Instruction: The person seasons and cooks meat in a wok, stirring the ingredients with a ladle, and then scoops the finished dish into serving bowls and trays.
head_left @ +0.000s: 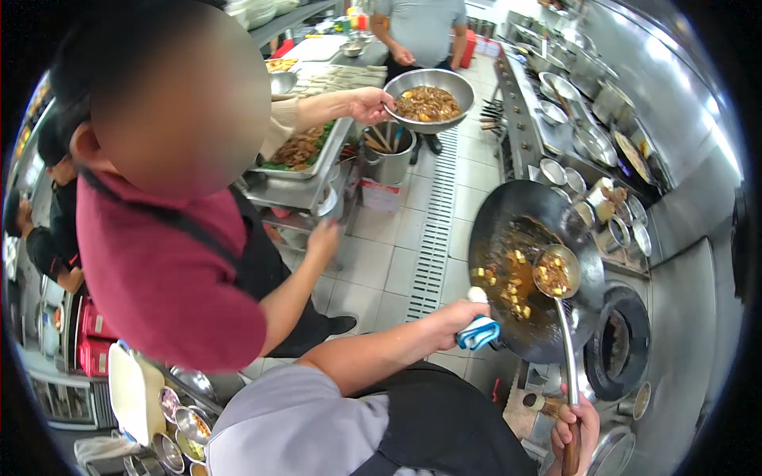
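Note:
My left hand is closed around a folded white-and-blue cloth at the near left edge of a large black wok. The wok tilts, with brown sauce and yellowish cubes of food inside. My right hand grips the wooden end of a long-handled ladle. Its bowl, holding sauce and food pieces, is over the right side of the wok. The wok's handle is hidden by my hand and the cloth.
At left, a co-worker in a maroon shirt holds out a metal bowl of saucy food. Another person stands at the back. A stove with pans is at right, a burner ring beside the wok. A floor drain runs between.

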A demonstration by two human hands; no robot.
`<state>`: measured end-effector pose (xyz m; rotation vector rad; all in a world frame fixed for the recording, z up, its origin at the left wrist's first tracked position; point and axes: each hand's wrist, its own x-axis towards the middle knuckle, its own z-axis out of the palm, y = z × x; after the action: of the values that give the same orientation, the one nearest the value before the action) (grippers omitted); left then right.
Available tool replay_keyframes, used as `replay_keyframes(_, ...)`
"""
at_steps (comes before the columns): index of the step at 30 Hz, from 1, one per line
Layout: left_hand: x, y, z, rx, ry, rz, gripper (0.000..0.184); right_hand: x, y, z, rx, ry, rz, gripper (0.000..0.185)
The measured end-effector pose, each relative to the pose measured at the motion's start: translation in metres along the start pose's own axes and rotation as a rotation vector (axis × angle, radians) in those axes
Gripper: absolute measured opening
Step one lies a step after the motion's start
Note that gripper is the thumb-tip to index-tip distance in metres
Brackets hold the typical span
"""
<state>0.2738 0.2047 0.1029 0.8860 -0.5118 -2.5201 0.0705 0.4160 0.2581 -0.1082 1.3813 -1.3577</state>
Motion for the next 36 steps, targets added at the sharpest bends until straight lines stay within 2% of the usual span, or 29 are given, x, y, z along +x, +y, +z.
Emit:
replay_keyframes(3,-0.004,0.003,-0.004,-0.021,-0.056,-0.026,0.011,0.007,0.002,-0.027,-0.01,-0.088,-0.007,0.042)
replay_keyframes(6,-0.003,-0.001,-0.006,-0.09,0.068,-0.059,0.006,0.009,0.0,-0.028,-0.024,-0.102,0.0,0.041)
replay_keyframes(8,0.008,-0.009,-0.02,-0.101,0.018,-0.035,0.012,0.012,0.0,-0.037,-0.038,-0.149,0.004,0.04)
replay_keyframes(18,0.022,-0.006,-0.025,-0.102,0.012,-0.004,0.017,0.007,0.002,-0.05,-0.058,-0.14,-0.038,0.04)
replay_keyframes(22,0.023,-0.007,-0.024,-0.162,-0.086,-0.014,0.016,0.008,-0.001,-0.058,-0.004,-0.144,-0.003,0.042)
replay_keyframes(29,0.026,-0.008,-0.019,-0.116,-0.008,-0.038,0.015,0.004,0.001,-0.066,-0.003,-0.115,-0.015,0.039)
replay_keyframes(36,0.033,-0.008,-0.015,-0.099,-0.059,-0.023,0.016,0.0,0.002,-0.068,0.002,-0.091,-0.02,0.038)
